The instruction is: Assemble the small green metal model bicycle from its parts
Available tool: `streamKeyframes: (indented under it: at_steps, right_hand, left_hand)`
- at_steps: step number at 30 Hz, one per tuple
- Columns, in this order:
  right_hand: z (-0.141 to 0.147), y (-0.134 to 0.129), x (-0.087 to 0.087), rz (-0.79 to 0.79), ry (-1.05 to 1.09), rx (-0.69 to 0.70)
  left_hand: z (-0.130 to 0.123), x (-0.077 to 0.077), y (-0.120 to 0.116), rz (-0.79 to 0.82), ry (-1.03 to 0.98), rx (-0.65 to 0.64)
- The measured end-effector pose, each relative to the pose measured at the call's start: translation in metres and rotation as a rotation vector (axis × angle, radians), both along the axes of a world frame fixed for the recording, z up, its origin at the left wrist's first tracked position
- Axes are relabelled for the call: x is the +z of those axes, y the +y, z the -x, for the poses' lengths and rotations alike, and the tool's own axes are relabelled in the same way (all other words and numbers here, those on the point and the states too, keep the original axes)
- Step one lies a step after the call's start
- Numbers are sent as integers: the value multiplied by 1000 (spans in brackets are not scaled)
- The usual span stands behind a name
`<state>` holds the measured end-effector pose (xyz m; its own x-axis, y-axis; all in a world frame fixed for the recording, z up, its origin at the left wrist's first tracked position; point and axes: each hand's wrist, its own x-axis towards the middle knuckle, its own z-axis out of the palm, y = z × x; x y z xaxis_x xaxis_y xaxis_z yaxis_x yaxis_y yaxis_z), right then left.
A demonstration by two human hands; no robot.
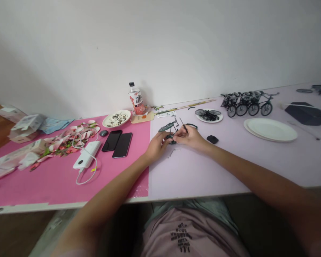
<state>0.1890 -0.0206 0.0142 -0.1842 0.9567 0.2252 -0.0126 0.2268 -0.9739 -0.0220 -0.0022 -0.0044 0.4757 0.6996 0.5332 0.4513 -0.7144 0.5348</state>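
Over the pale lilac half of the table, my left hand (157,145) has its fingers closed on a small dark model bicycle (167,126). A wheel of it shows above the fingers, tilted; its lower parts are partly hidden by my fingertips. Pressed close against the same bicycle, my right hand (190,136) pinches a thin dark stick-like tool (183,125) that points up and to the left. Its exact kind is too small to tell. Just right of my right hand lies a small black block (212,139).
Finished-looking model bicycles (246,103) stand in a row at the back right. A plate (219,119) holds black parts, near stacked white plates (273,130). Leftward are two phones (122,145), a power bank (87,155), a bowl (111,125), a bottle (136,100) and scattered petals (66,141).
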Motion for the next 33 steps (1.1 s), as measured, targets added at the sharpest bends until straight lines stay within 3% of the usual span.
streamKeyframes:
  at_steps: [11,18,22,25,29,33]
  right_hand:
    - [-2,0,2,-119,-87,-68]
    - [-11,7,1,-260,-167,-143]
    - [-16,6,6,-326,-362,-215]
    - [-19,5,10,-363,-625,-171]
    - [-22,6,8,-253,-983,-128]
    - [-27,12,7,-223,-1045,-146]
  left_hand:
    - [-1,-3,3,-9,-51,39]
    - [3,3,8,8,-138,176]
    - [5,3,12,50,-193,260]
    - [5,3,13,86,-222,305]
    - [6,3,13,105,-231,303]
    - [7,1,14,94,-236,290]
